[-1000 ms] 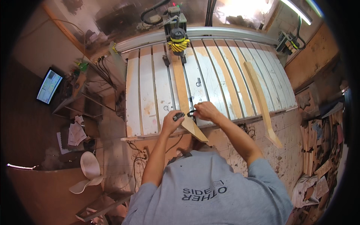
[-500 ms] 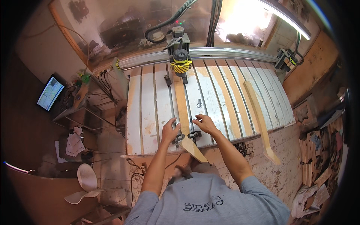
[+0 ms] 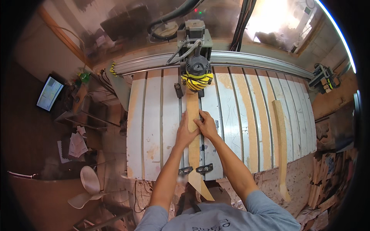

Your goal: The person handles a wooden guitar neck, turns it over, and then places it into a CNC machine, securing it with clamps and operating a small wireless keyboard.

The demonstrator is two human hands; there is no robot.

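A long wooden board [image 3: 194,154] lies lengthwise on the slotted machine bed [image 3: 154,127], its pointed near end jutting past the front edge. My left hand [image 3: 186,131] grips the board's left edge, thumb across the top. From the other side my right hand [image 3: 207,125] holds the right edge, its thumb also on top. Close to the near end, a left black clamp [image 3: 185,170] and a right black clamp [image 3: 204,168] flank the board. Its far end runs under the spindle head [image 3: 197,67] with a yellow-and-black striped skirt, beside a dark clamp block [image 3: 178,90].
A second long wooden piece [image 3: 282,142] lies on the right of the bed, overhanging the front. A metal gantry rail [image 3: 250,59] crosses behind. To the left are a lit monitor [image 3: 50,93] and a white chair [image 3: 89,178]; wood offcuts [image 3: 320,181] are stacked at right.
Both hands have moved forward along the board and closed on its edges; before, they hovered apart on either side near the front clamps. The view has shifted too.
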